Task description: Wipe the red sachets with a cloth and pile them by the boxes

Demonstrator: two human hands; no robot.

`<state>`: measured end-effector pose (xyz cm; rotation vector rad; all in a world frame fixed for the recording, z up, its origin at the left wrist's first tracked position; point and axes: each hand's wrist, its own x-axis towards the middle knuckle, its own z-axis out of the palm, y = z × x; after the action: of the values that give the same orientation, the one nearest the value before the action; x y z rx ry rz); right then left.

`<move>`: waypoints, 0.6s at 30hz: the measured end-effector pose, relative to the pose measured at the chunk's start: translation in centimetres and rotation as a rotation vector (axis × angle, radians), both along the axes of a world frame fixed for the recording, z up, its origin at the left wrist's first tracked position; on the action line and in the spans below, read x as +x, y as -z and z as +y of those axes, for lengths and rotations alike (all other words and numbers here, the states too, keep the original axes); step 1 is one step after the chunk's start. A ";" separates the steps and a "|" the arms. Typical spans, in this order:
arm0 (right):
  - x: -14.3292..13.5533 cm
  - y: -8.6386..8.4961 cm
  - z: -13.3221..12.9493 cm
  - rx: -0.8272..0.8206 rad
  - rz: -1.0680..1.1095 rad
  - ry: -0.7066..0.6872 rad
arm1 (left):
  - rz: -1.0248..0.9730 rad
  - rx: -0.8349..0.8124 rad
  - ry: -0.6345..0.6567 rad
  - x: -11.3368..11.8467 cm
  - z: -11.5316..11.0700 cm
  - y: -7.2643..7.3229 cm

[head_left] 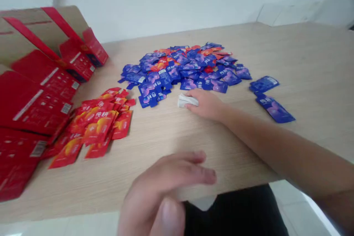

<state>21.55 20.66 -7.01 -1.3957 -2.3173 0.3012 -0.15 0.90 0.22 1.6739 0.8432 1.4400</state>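
My right hand (pixel 206 104) is closed around a folded white tissue (pixel 186 100), low over the table in front of the pile of packets. Behind it lies a heap of blue-purple pouches (pixel 190 68) with several red-orange ones mixed in. My left hand (pixel 163 182) hovers near the table's front edge, fingers stretched out and thumb apart, holding nothing. To its left, a pile of red-orange pouches (pixel 98 118) spreads out from the red boxes. Two blue pouches (pixel 275 108) lie apart on the right, beyond my right forearm.
Red cartons (pixel 41 96) stand along the left side, with a brown cardboard box (pixel 30 31) with red bands behind them. The light wood table (pixel 312 70) meets a white wall (pixel 171 3) at the back. Its front edge runs close to my lap.
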 end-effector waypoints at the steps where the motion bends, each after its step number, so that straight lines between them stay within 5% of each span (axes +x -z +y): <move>1: 0.1 0.0 0.0 0.003 -0.005 -0.010 | 0.057 -0.084 -0.027 -0.1 1.1 -0.2; 4: 0.4 -0.1 0.0 0.008 -0.013 -0.037 | 0.235 -0.228 -0.075 -0.5 6.0 -0.5; 9: 0.3 0.0 -0.2 0.014 -0.015 -0.057 | 0.601 -0.134 -0.132 0.1 19.0 0.1; 13: 0.1 -0.2 -0.5 0.019 -0.017 -0.061 | 0.738 -0.046 -0.166 2.3 28.6 1.4; 18: -0.2 -0.6 -0.7 0.023 -0.017 -0.054 | 0.919 0.059 -0.221 6.1 37.0 2.8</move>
<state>21.36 19.93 -6.45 -1.3307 -2.3679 0.2786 5.91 37.85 -2.62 2.3717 1.5124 0.7667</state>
